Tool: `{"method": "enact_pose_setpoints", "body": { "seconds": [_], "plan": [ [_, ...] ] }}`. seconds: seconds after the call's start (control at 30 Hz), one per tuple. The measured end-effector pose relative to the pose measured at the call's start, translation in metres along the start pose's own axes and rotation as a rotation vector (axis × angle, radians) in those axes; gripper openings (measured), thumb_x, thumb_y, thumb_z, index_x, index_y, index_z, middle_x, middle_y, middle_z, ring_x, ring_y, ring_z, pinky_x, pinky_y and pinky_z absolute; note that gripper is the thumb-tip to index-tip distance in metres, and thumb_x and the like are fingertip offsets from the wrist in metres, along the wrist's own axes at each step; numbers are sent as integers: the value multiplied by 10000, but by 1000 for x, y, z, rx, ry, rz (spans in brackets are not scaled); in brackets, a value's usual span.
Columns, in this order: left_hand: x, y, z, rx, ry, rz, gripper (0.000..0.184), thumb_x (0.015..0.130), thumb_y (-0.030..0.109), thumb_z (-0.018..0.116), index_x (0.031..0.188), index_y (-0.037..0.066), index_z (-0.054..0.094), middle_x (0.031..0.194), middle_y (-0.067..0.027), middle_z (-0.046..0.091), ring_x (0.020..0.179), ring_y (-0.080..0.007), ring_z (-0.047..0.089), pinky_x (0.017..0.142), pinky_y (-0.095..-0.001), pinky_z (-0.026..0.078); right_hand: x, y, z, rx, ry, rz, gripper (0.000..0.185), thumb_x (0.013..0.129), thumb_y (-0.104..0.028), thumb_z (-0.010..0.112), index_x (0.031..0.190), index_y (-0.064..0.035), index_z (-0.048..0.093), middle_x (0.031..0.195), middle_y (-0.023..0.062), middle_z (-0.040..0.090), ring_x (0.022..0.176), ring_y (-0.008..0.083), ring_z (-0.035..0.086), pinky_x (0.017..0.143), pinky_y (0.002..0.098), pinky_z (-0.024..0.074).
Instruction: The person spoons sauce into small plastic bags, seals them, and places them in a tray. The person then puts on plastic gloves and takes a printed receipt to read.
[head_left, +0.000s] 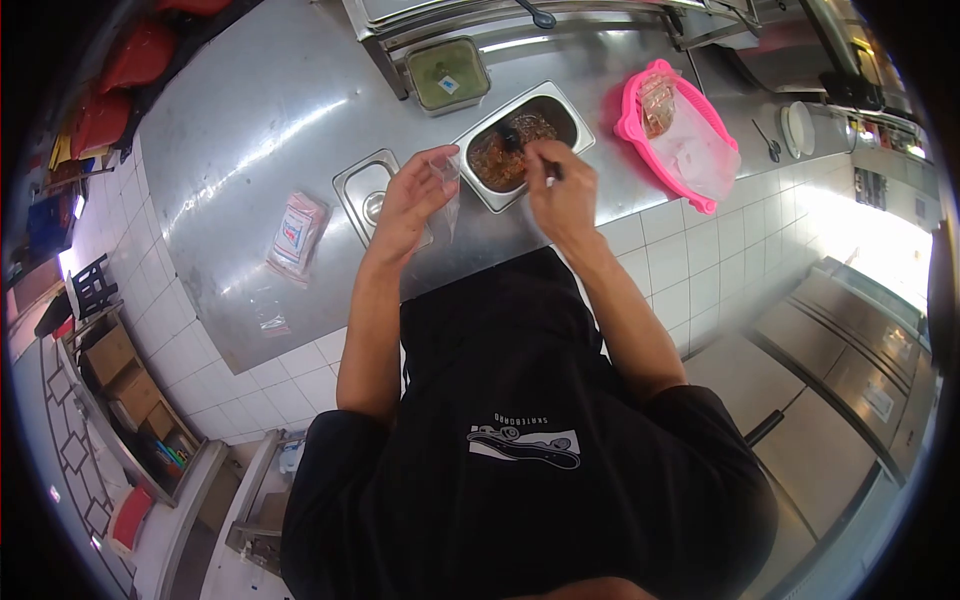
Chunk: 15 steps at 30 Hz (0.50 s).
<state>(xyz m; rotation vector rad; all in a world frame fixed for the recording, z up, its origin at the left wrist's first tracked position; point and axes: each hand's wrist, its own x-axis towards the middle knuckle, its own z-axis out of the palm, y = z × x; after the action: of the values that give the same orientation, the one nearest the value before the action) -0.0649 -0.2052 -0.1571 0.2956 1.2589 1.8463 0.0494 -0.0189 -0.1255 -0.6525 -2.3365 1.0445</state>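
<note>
Pan (pixel 569 114) of food (pixel 490 165), on counter (pixel 235 170) between lid (pixel 362 187) at left and basket (pixel 628 125) at right. Spoon (pixel 511 138), head in food, gripped in closed right hand (pixel 565 195); left hand (pixel 408 200) loosely curled, holding bag (pixel 449 205).

- word "skateboard" (pixel 522 420) is running upside down in small pale letters on the person's black shirt (pixel 500 340), just above a skateboard print (pixel 525 447)
- red and blue print on a packet (pixel 296 232) is blurring beyond reading
- label (pixel 448 85) on a green-topped container (pixel 455 104), sticker (pixel 880 403) on a steel cabinet (pixel 815 400): both showing too small for reading
</note>
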Motion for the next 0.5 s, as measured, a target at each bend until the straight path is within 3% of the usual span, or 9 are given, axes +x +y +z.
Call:
{"method": "enact_pose_setpoints", "body": {
  "seconds": [0.07, 0.17, 0.23, 0.33, 0.37, 0.43, 0.5],
  "plan": [
    [1, 1, 4, -15, -12, -17, 485, 910, 108, 727, 1363, 31, 571, 1259, -45, 558, 1171, -124, 503, 1028, -297, 415, -8, -8, 3, -9, -16, -30, 72, 910, -34, 661, 953, -1, 709, 902, 170, 720, 753, 336, 707, 671, 373, 553],
    [-1, 2, 3, -44, -3, -22, 482, 914, 107, 728, 1365, 37, 572, 1218, -42, 547, 1141, -109, 505, 1019, -287, 424, -15, -12, 4, 149, -54, 110, 70, 907, -40, 664, 948, -1, 705, 907, 171, 717, 760, 342, 705, 666, 381, 548],
    [-2, -1, -2, 28, -50, -24, 565, 944, 212, 696, 1420, -8, 487, 1388, -120, 521, 1309, -213, 509, 1128, -434, 439, -12, -9, 1, 134, 12, 189, 82, 915, -43, 656, 953, 12, 702, 882, 177, 711, 734, 333, 703, 654, 379, 542],
    [-3, -3, -1, 23, -52, -22, 565, 942, 210, 696, 1419, -7, 486, 1382, -118, 527, 1305, -214, 514, 1125, -439, 444, -15, -4, 16, 70, -6, 80, 98, 935, -57, 656, 958, 27, 700, 818, 165, 708, 663, 257, 702, 621, 348, 545],
    [-3, -3, -1, 24, -53, -22, 565, 942, 210, 696, 1419, -7, 486, 1382, -118, 527, 1305, -214, 514, 1125, -439, 444, -16, -3, 17, 71, -5, 81, 98, 935, -57, 656, 958, 27, 700, 818, 165, 708, 663, 257, 702, 621, 348, 545],
    [-5, -2, 3, -62, -34, -20, 499, 915, 120, 734, 1376, 35, 562, 1181, -44, 532, 1100, -108, 517, 1012, -305, 451, -16, -11, 14, 440, -56, 452, 128, 972, -76, 637, 969, 41, 689, 784, 144, 700, 619, 184, 680, 587, 327, 552],
    [-7, -3, 2, -62, -39, -21, 505, 912, 124, 737, 1377, 35, 560, 1179, -44, 530, 1102, -109, 518, 1019, -307, 451, -11, 2, 5, 565, 7, 498, 135, 986, -75, 620, 976, 44, 682, 782, 133, 694, 613, 171, 673, 575, 321, 556]
  ]
}}
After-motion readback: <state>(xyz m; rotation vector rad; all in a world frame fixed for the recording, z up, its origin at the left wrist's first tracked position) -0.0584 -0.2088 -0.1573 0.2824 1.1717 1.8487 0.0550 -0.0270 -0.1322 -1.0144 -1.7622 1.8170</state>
